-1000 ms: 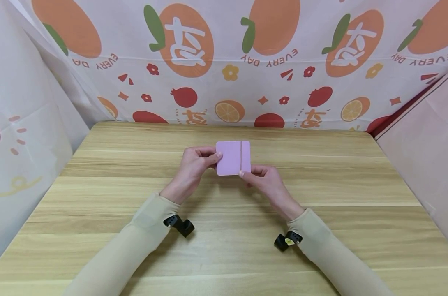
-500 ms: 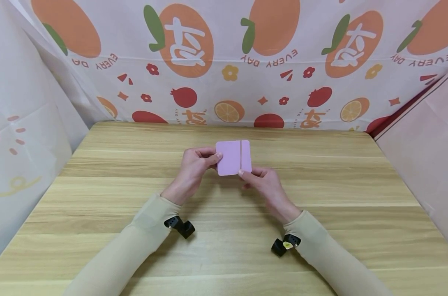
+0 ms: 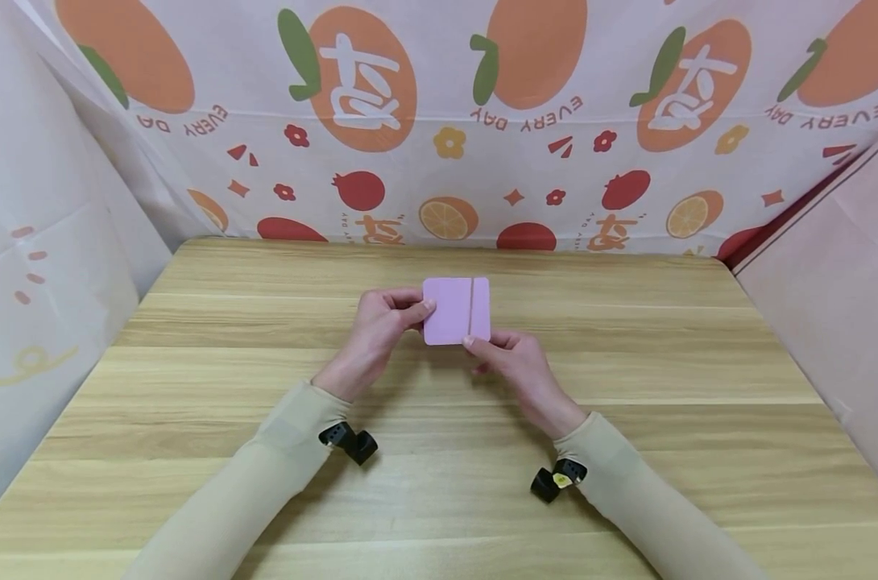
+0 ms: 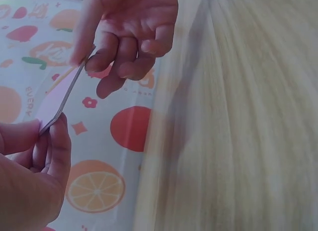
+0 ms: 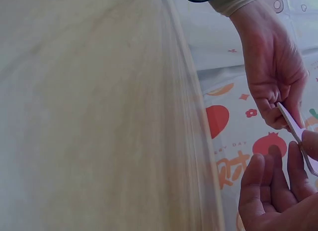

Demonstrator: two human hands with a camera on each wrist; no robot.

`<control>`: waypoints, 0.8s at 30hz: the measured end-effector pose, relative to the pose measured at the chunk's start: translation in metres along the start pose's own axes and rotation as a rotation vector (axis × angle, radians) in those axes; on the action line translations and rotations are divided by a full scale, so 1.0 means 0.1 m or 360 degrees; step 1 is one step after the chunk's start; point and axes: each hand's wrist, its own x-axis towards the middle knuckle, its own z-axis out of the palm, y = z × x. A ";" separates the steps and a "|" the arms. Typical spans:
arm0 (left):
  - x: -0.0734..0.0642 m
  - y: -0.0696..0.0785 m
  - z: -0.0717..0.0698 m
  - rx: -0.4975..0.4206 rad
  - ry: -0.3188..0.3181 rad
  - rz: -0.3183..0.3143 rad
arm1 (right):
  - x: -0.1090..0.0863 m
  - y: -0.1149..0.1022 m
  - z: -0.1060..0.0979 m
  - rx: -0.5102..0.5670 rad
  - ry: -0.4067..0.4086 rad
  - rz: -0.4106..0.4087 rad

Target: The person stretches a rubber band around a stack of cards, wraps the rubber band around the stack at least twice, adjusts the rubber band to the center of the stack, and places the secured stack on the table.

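Note:
A small square pink notebook (image 3: 449, 312) with rounded corners is held up over the table. A tan elastic band (image 3: 471, 302) runs across its cover near the right side, its lower end slanting slightly left. My left hand (image 3: 377, 330) pinches the notebook's left edge, thumb on the cover and fingers behind. With thumb and index finger, my right hand (image 3: 519, 362) pinches the band at the bottom edge, near the lower right corner. The left wrist view shows the notebook (image 4: 57, 99) nearly edge-on, with the right hand's other fingers (image 4: 126, 57) loosely bent away from it.
The wood-grain table (image 3: 439, 483) spreads beneath both arms. A fruit-printed cloth (image 3: 424, 177) hangs along its back edge, with pale cloths at both sides. A black wrist camera (image 3: 352, 441) sits on the left sleeve and another camera (image 3: 555, 479) on the right.
The right hand has shifted slightly left and down, and the band's lower end has slid left with its thumb. The notebook tilted briefly, then levelled. The left hand stays nearly still.

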 end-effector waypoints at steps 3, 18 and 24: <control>0.00 0.01 -0.01 0.0037 -0.0035 0.0014 | 0.01 -0.02 -0.02 -0.0024 -0.0041 -0.0016; -0.03 -0.04 0.05 0.0094 -0.0240 0.0020 | 0.08 -0.21 -0.28 -0.0259 0.0088 -0.0579; -0.03 -0.06 0.08 0.0137 -0.0313 0.0021 | 0.09 -0.20 -0.33 -0.0390 0.0122 -0.0672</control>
